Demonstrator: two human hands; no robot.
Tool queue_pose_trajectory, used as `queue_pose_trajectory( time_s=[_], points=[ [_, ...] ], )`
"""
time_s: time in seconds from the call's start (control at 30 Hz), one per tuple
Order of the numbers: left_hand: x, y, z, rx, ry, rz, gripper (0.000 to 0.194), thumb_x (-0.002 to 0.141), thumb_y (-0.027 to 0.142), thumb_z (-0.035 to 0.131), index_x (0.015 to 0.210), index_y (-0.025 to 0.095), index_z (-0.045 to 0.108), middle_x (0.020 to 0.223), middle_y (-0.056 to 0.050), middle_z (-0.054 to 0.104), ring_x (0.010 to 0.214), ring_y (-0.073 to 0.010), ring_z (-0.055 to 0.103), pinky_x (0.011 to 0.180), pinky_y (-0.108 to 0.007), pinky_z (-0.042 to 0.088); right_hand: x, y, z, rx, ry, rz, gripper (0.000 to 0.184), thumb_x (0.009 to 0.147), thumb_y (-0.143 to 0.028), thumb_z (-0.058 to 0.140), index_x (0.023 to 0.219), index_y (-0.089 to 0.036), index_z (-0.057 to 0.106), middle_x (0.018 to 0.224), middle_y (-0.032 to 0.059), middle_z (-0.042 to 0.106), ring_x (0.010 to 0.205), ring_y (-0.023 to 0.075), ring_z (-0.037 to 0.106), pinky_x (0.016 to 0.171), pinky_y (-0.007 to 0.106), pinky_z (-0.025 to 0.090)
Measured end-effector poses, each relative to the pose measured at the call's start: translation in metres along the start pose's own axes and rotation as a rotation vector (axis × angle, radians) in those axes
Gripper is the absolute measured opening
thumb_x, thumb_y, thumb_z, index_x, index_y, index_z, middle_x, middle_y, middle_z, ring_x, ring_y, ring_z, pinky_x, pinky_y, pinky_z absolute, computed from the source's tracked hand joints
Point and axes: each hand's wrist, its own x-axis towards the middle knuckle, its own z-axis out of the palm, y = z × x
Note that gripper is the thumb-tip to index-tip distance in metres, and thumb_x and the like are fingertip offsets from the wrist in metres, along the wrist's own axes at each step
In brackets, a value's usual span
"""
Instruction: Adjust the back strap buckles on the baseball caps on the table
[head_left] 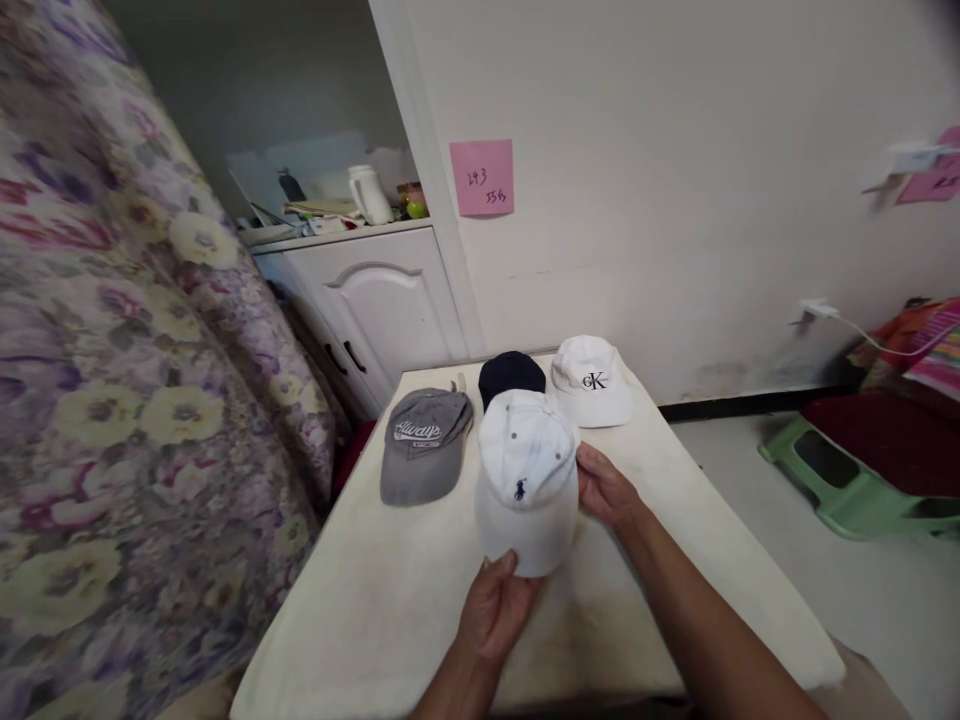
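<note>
A white baseball cap (pixel 527 460) with a small navy emblem is held above the table, its brim toward me. My left hand (pixel 496 605) grips the brim's front edge, thumb on top and fingers underneath. At the cap's right side, my right hand (pixel 606 486) is closed on its edge, with some fingertips hidden. Left of it lies a grey cap (pixel 426 445) with white lettering. Behind it is a navy cap (pixel 511 374), partly covered from view by the held one. Another white cap (pixel 592 385) with black letters rests at the back right.
The caps are on a cream-covered table (pixel 375 620) against the wall. A floral curtain (pixel 150 400) hangs at the left, before a white cabinet (pixel 375 300). A green stool (pixel 840 480) stands on the floor at right. A pink note (pixel 482 178) sticks to the wall.
</note>
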Motion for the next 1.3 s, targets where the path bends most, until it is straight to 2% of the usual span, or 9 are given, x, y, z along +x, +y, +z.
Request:
queue_pose_trajectory(
  time_s=[0.2,0.37,0.5,0.67,0.77,0.87,1.03,1.13,1.3],
  points=[
    [-0.004,-0.005,0.008,0.031,0.112,-0.049,0.069,0.083,0.003,0.065,0.144,0.028,0.048,0.134,-0.003,0.066,0.133,-0.0234,0.053,0.118,-0.042,0.033,-0.002,-0.003,0.001,0.103,-0.018,-0.021,0.035,0.084,-0.025,0.070,0.118,-0.017,0.066,0.114,0.0067,0.075,0.100,0.0192,0.071,0.090,0.028,0.054],
    [-0.009,-0.006,0.006,-0.053,0.137,-0.092,0.058,0.084,0.001,0.060,0.138,0.023,0.055,0.127,-0.006,0.070,0.127,-0.0233,0.058,0.117,-0.043,0.034,-0.003,0.008,-0.006,0.110,0.019,-0.009,0.047,0.071,-0.022,0.077,0.117,-0.019,0.066,0.108,0.0070,0.077,0.100,0.0248,0.072,0.091,0.038,0.056],
    [-0.012,0.002,-0.006,-0.146,0.092,-0.137,0.030,0.094,0.012,0.053,0.118,0.014,0.070,0.120,-0.010,0.073,0.119,-0.0223,0.064,0.117,-0.040,0.034,-0.006,0.012,-0.016,0.090,0.093,0.078,0.037,0.064,-0.024,0.079,0.100,-0.019,0.073,0.091,0.0053,0.080,0.086,0.0270,0.075,0.085,0.041,0.059],
    [-0.008,0.022,-0.014,-0.071,0.081,-0.106,0.030,0.099,0.022,0.048,0.111,0.012,0.073,0.114,-0.010,0.076,0.113,-0.0234,0.068,0.112,-0.036,0.039,-0.014,0.011,-0.023,0.050,0.079,0.204,0.024,0.056,-0.022,0.077,0.080,-0.015,0.075,0.075,0.0085,0.079,0.075,0.0308,0.076,0.076,0.043,0.060],
    [-0.003,0.032,-0.010,0.022,0.067,-0.075,0.027,0.098,0.022,0.050,0.112,0.014,0.072,0.113,-0.009,0.076,0.107,-0.0207,0.070,0.101,-0.030,0.049,-0.020,0.009,-0.022,0.032,0.068,0.266,0.016,0.055,-0.020,0.073,0.070,-0.014,0.075,0.066,0.0086,0.077,0.068,0.0304,0.075,0.071,0.041,0.061],
    [0.001,0.037,-0.002,0.068,0.067,-0.091,0.021,0.096,0.021,0.055,0.106,0.015,0.073,0.106,-0.007,0.078,0.098,-0.0176,0.073,0.093,-0.026,0.053,-0.026,0.009,-0.017,0.022,0.049,0.325,0.016,0.055,-0.019,0.070,0.069,-0.012,0.074,0.061,0.0091,0.075,0.064,0.0304,0.074,0.069,0.042,0.060],
    [0.006,0.036,0.009,0.127,0.109,-0.087,0.025,0.097,0.020,0.054,0.112,0.013,0.073,0.105,-0.008,0.078,0.110,-0.0225,0.069,0.109,-0.034,0.043,-0.023,0.010,-0.009,0.047,0.012,0.381,0.019,0.062,-0.029,0.073,0.074,-0.015,0.074,0.061,0.0069,0.074,0.080,0.0340,0.075,0.083,0.049,0.057],
    [0.008,0.038,0.005,0.082,0.102,-0.042,0.030,0.100,0.019,0.047,0.113,0.016,0.074,0.112,-0.007,0.077,0.118,-0.0218,0.065,0.116,-0.035,0.035,-0.017,0.009,-0.004,0.085,0.010,0.366,0.032,0.071,-0.045,0.072,0.086,-0.016,0.075,0.069,0.0068,0.076,0.093,0.0340,0.073,0.093,0.050,0.053],
    [0.010,0.043,-0.008,-0.067,-0.069,-0.032,0.039,0.103,0.029,0.037,0.120,0.022,0.072,0.125,-0.002,0.070,0.132,-0.0179,0.053,0.122,-0.032,0.020,-0.010,0.007,0.007,0.110,0.110,0.203,0.042,0.079,-0.057,0.066,0.100,-0.022,0.075,0.089,0.0064,0.079,0.115,0.0323,0.066,0.103,0.049,0.048]
  ],
)
